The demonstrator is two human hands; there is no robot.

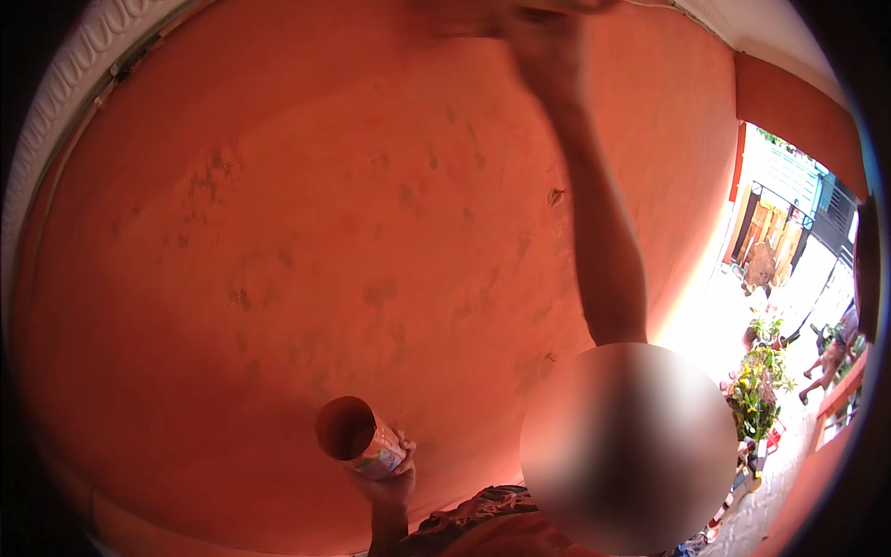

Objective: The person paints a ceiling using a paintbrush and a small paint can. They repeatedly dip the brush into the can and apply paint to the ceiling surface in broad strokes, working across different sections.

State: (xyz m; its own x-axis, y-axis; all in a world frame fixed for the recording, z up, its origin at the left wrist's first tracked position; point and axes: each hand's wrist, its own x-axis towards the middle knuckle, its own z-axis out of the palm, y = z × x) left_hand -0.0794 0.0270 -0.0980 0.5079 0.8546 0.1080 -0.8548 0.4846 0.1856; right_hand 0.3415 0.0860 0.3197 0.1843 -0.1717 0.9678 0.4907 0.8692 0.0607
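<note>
Left hand (395, 477) grasping cylindrical container (373, 449) — right hand (549, 39) raised, blurred — can't tell grip.

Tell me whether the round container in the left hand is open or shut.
Open: the round container in the left hand shows its mouth and shadowed inside, with no lid across it.

the patterned garment (483, 503) at the lower middle of the frame is dark with paler, winding marks. the right forearm (603, 223) is bare, tapering to a slim wrist; the left forearm (389, 524), lower left of centre, is bare too.
</note>
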